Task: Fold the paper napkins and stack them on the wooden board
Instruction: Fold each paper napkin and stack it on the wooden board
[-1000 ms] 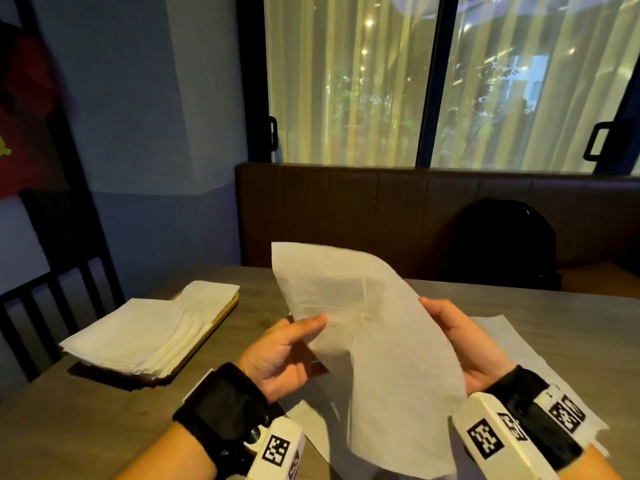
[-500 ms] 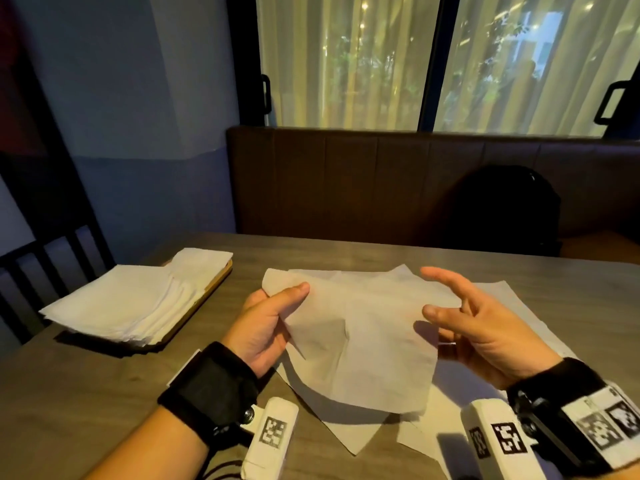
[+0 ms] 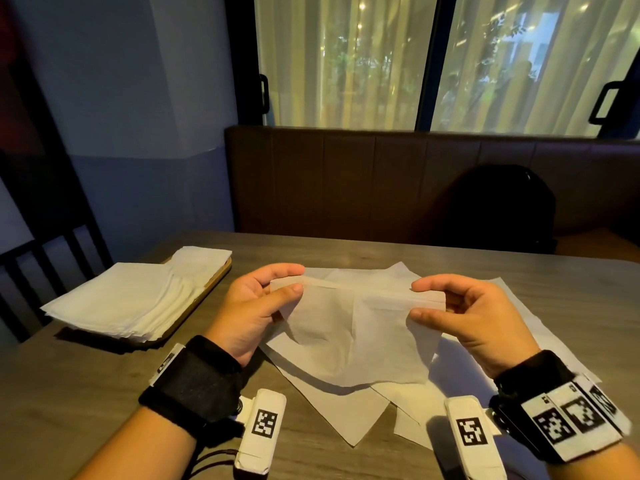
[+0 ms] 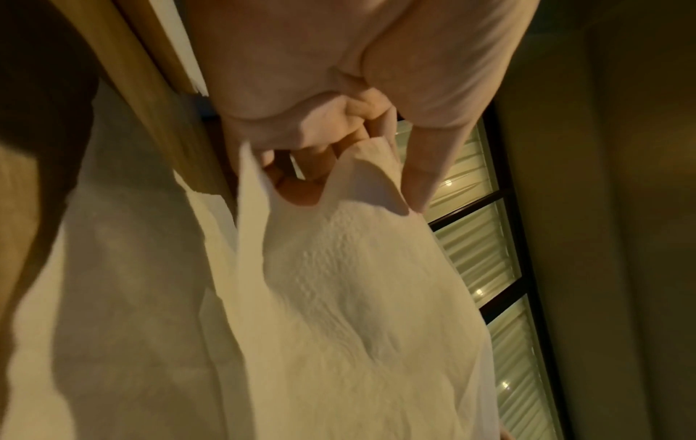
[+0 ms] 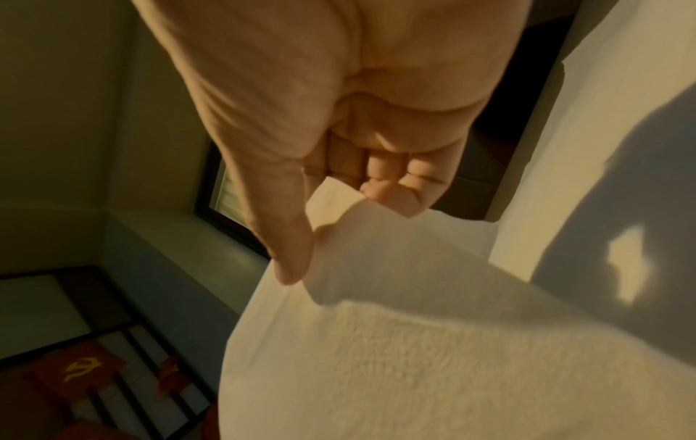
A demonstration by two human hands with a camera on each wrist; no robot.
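1. Half a second earlier only the left hand [image 3: 258,308] held the paper napkin [image 3: 356,327], and the right hand [image 3: 464,317] hovered open beside it; by this moment the right hand had closed on the sheet's right end, and the napkin's top edge had been brought level between the two.
2. Each hand pinched an upper corner between thumb and curled fingers, so the napkin hung slack just above the loose unfolded napkins [image 3: 346,414] spread on the table [image 3: 69,393].
3. The top edge looked doubled over in a narrow band, probably the start of a fold; the wrist views were too close to confirm it.
4. Holding both corners kept the thin sheet taut enough to line up its edges, which a single grip would likely not allow.
5. The stack of folded napkins [image 3: 131,299] lay on the wooden board [image 3: 211,289], left of the held napkin, within the left hand's reach for setting the next one down.
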